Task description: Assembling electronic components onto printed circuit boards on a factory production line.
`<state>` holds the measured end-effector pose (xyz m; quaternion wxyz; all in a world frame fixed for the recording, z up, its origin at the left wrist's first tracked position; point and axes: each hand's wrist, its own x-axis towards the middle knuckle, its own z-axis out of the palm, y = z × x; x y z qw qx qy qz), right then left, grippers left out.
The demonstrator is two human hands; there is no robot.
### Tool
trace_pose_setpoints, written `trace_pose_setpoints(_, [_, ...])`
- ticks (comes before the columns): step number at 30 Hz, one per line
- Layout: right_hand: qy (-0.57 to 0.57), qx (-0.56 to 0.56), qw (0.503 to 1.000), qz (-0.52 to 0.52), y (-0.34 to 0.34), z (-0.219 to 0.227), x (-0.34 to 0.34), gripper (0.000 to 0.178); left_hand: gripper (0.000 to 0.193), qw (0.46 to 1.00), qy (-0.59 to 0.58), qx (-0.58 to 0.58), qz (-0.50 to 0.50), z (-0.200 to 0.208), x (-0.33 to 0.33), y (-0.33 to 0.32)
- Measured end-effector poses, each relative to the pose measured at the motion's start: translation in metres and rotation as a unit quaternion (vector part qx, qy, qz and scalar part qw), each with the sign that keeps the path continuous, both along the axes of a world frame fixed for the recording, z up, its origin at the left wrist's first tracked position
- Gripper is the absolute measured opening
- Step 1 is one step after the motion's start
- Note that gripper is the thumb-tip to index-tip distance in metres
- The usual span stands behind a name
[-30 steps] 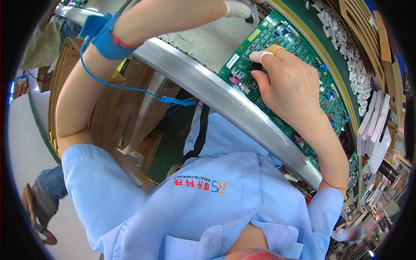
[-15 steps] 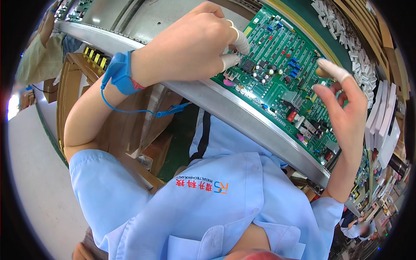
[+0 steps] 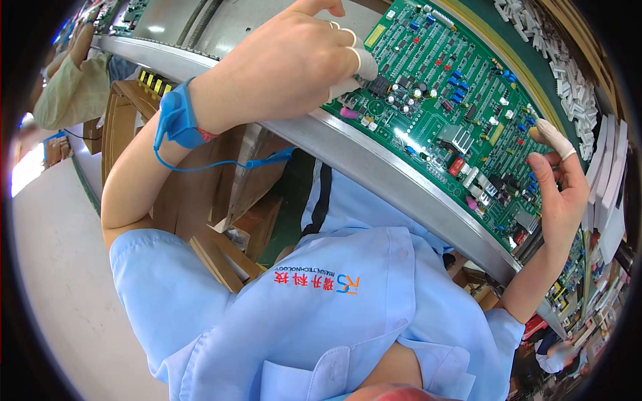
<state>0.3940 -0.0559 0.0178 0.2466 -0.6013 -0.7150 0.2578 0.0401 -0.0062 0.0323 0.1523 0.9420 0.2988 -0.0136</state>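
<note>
A large green circuit board (image 3: 402, 125) lies across the line, crowded with small parts. My left hand (image 3: 287, 67) is over its left end, white cots on several fingers. The thumb and a finger of that hand close together beside a black square component (image 3: 379, 87); whatever they grip is hidden. A blue wrist strap (image 3: 179, 117) circles my left wrist. Over the board's right part, my right hand (image 3: 565, 179) has its thumb and cot-covered forefinger apart, near blue and red components. A silver heat sink (image 3: 456, 139) stands on the board between my hands.
A metal rail (image 3: 374, 167) runs along the board's near side. Cardboard boxes (image 3: 120, 123) stand below it at left. White connectors (image 3: 576, 100) and stacked white strips (image 3: 607, 170) lie at right. Another person's sleeve (image 3: 70, 93) shows at far left; another person (image 3: 555, 354) is at lower right.
My right hand has moved rightward along the board, baring parts in its middle. My left hand has shifted slightly left and away from the black component. The whole view has shifted a little.
</note>
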Motion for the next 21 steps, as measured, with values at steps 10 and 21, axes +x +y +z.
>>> trace_pose_setpoints(10, [0.017,0.016,0.999,-0.049,0.006,0.018,0.034,0.035,0.026,0.975,-0.113,0.175,0.072,0.037,0.021,0.026])
trace_pose_setpoints(21, [0.013,0.185,0.972,-0.146,0.087,0.058,0.154,0.032,0.028,0.937,-0.174,0.297,0.059,0.042,0.184,0.211])
